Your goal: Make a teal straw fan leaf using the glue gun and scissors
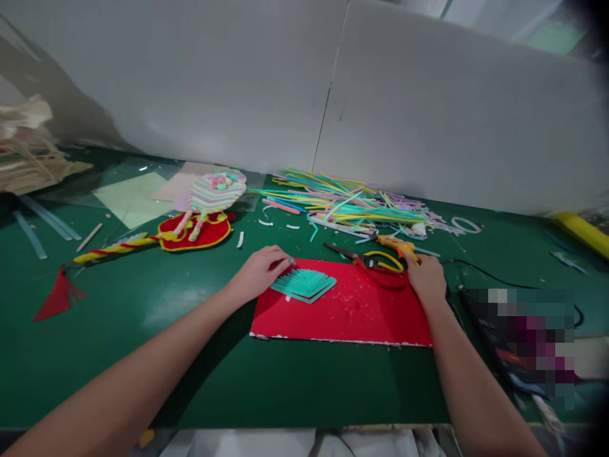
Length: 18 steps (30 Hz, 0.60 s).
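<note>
A red board [361,317] lies flat on the green table, with a teal fan-like piece made of rows of fuzzy pipe cleaner [307,284] on its left half. My left hand [261,271] is at the upper left of that piece, thumb and fingers closed on its edge. At the board's upper right, my right hand [428,279] is wrapped round an orange and yellow hot glue gun [397,245], whose nozzle points left. Scissors [366,259] with yellow and red handles rest by the board's top edge, just left of my right hand.
Loose pastel pipe cleaners [352,206] are heaped against the grey partition [214,82]. On the left is a pipe-cleaner fan [216,193] near a red base with a twisted yellow handle [114,247] and red tassel. A phone [514,343], partly blurred, lies at right beside a black cord.
</note>
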Motion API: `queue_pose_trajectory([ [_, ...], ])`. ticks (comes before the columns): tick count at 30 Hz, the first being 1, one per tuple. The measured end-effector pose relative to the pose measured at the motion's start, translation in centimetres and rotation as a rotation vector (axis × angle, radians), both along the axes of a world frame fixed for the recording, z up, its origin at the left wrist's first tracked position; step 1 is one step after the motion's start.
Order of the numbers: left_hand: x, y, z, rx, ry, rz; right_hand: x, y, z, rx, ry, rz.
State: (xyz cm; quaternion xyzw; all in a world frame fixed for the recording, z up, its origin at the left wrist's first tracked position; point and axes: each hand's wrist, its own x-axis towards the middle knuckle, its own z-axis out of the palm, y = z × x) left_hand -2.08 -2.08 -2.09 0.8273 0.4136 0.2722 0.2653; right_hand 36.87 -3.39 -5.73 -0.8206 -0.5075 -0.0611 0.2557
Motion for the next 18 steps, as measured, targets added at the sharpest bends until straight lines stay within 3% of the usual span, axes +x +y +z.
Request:
queue_pose_trajectory([
  [5, -0.2, -0.1, 0.5, -0.075, 0.034, -0.009, -0.8, -0.3, 0.5, 0.126, 0.058, -0.06],
  [10, -0.3, 0.5, 1.8, -0.157, 0.101, -0.061, -1.8, -1.0, 3.4, 0.315, 0.15, -0.104],
  [14, 0.4, 2.1, 3.3, -0.245, 0.235, -0.155, -5.1, -1.3, 6.1, 0.454, 0.255, 0.053],
  [18, 1.9, 3.3, 3.8, -0.261, 0.395, -0.191, -9.8, -1.8, 7.1, 0.442, 0.339, 0.242],
])
